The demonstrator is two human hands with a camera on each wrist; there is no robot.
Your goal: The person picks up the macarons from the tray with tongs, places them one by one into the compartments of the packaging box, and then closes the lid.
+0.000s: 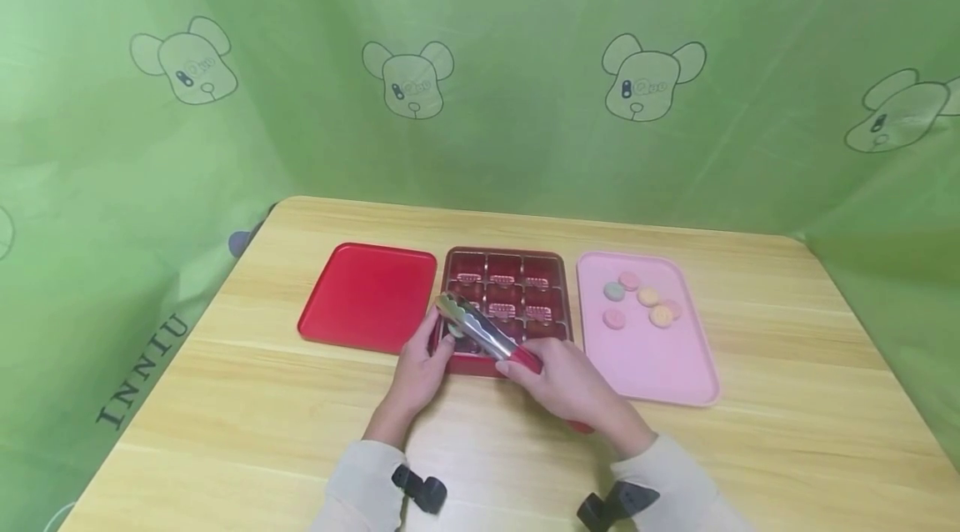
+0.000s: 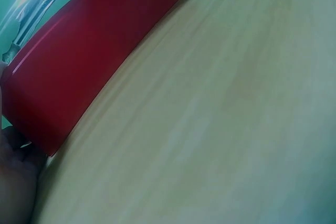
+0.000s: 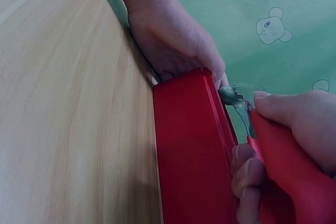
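Note:
A red box (image 1: 477, 366) with a clear divided insert stands mid-table. My left hand (image 1: 417, 369) grips its front left corner, thumb at the rim, as the right wrist view also shows. My right hand (image 1: 567, 378) holds metal tongs (image 1: 482, 330) by their red handles (image 3: 294, 163). The tongs slant across the box, their scalloped tips over the near left compartment. A small round green piece (image 1: 455, 331) shows at those tips, close to my left thumb; I cannot tell whether the tongs pinch it. In the left wrist view the box's red side wall (image 2: 89, 51) fills the upper left.
A shallow red lid or tray (image 1: 369, 295) lies left of the box. To the right is a pink tray (image 1: 647, 369) with several small round pieces, among them a green one (image 1: 614, 291) and a yellow one (image 1: 661, 316). Green printed cloth (image 1: 517, 157) hangs behind the wooden table (image 1: 262, 399).

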